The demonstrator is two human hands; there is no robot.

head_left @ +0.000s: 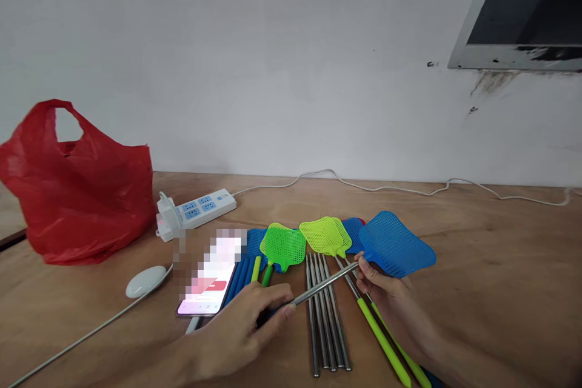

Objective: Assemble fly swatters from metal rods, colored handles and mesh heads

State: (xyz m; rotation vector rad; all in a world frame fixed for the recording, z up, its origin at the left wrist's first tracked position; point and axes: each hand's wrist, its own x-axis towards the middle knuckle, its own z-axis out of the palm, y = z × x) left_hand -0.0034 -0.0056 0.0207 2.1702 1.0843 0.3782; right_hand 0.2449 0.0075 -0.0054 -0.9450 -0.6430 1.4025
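My left hand (248,321) is closed around the near end of a thin metal rod (325,284) with a dark grip. The rod slants up to the right, where its far end meets the neck of a blue fly swatter head (395,245). My right hand (384,291) pinches that neck, holding the blue head just above the wooden table (491,267). Under the rod lie several bare metal rods (325,327) side by side. Green (284,247) and yellow-green (325,235) swatter heads lie behind them.
A lit phone (210,286) lies left of my left hand. A red plastic bag (79,188) stands at far left, a white power strip (195,211) beside it, a white oval device (145,280) on a cable. Blue handles (240,276) and finished green-handled swatters (386,345) lie nearby.
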